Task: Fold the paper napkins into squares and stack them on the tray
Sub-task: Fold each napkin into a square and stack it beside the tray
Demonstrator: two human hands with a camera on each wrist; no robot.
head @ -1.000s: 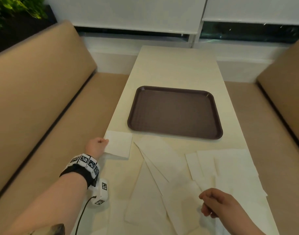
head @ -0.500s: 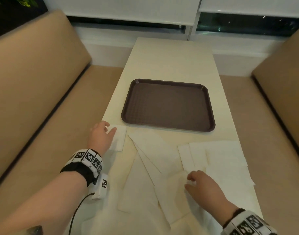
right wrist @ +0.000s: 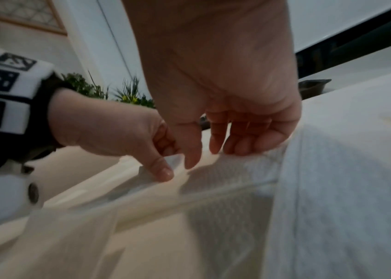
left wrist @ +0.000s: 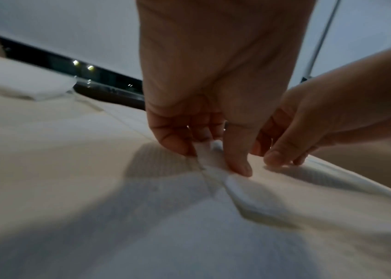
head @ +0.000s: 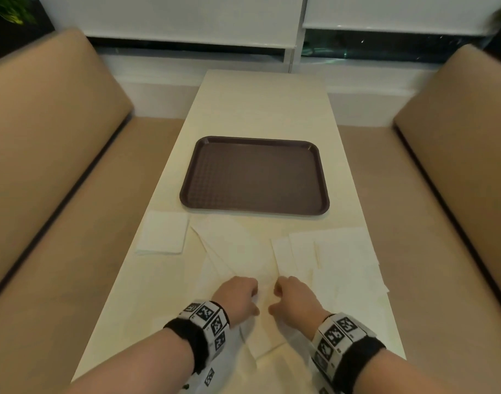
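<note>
Pinching one napkin (head: 265,294), two hands, left hand (head: 238,297), right hand (head: 293,298), one tray (head: 255,143)

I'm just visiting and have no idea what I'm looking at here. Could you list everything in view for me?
Tray: one, dark brown, mid-table, nothing on it.
Folded napkin: one, white, a square left of the tray's near corner.
Unfolded napkins: several, exact count unclear, white, overlapping across the near table.
Table: one, cream, long, between the benches.
Benches: two, tan, one on each side.
Window blinds: two, white, at the far wall.
Plants: green, top corners.
Wristbands: two, black and white with square markers, one per wrist.
Left hand: pinches a napkin edge between thumb and fingers.
Right hand: fingers curled, tips on the same napkin beside the left.
</note>
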